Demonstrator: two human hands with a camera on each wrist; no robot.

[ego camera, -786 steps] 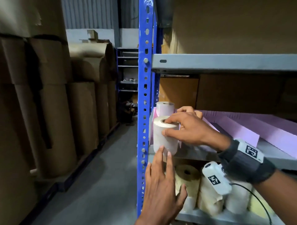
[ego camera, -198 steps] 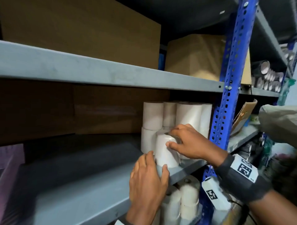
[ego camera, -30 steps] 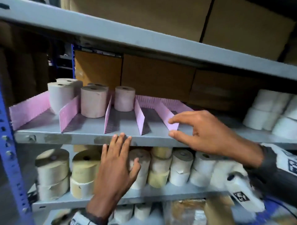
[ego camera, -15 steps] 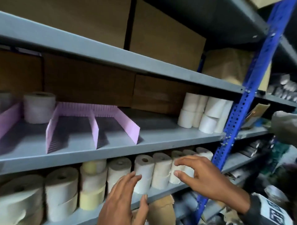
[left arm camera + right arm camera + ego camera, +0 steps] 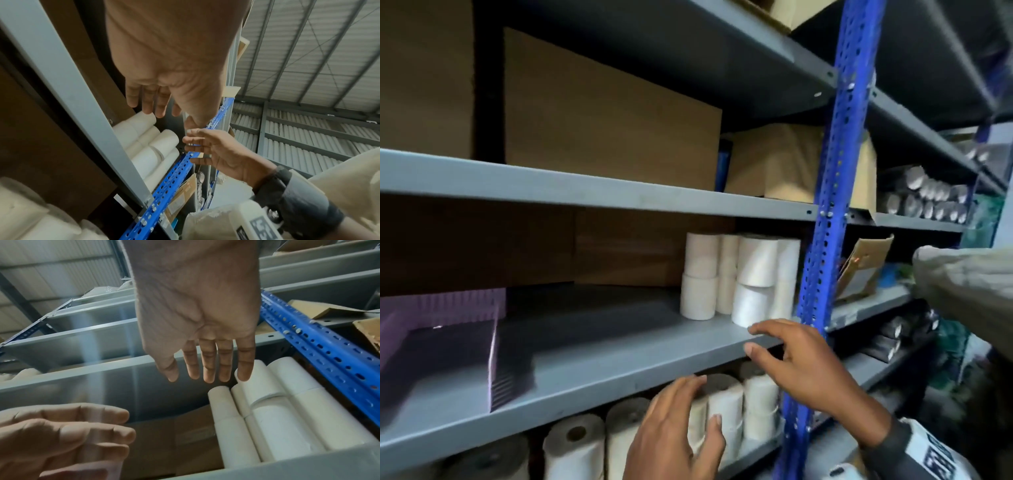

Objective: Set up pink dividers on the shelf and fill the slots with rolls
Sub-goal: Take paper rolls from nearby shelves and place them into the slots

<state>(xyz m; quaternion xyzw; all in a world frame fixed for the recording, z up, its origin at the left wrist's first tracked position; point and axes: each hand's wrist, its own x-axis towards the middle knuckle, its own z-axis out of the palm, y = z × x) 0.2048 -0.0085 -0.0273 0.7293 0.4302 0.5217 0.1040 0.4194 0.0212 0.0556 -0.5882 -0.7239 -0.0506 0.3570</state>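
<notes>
- Dividers [image 5: 493, 356] stand on the shelf [image 5: 599, 370], their visible slots unfilled.
- Rolls [image 5: 739, 277] wait just beyond the right hand [image 5: 801, 363]'s spread, empty fingers [image 5: 207, 365].
- Left hand [image 5: 674, 431] is likewise empty, fingers loose; filling remains.

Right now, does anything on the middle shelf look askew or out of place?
Yes. In the stack of white rolls at the right end of the shelf, beside the blue upright, the front upper roll sits tilted on the one below it, while its neighbours stand straight. Both hands are empty: right hand near the stack, left hand lower.
</notes>
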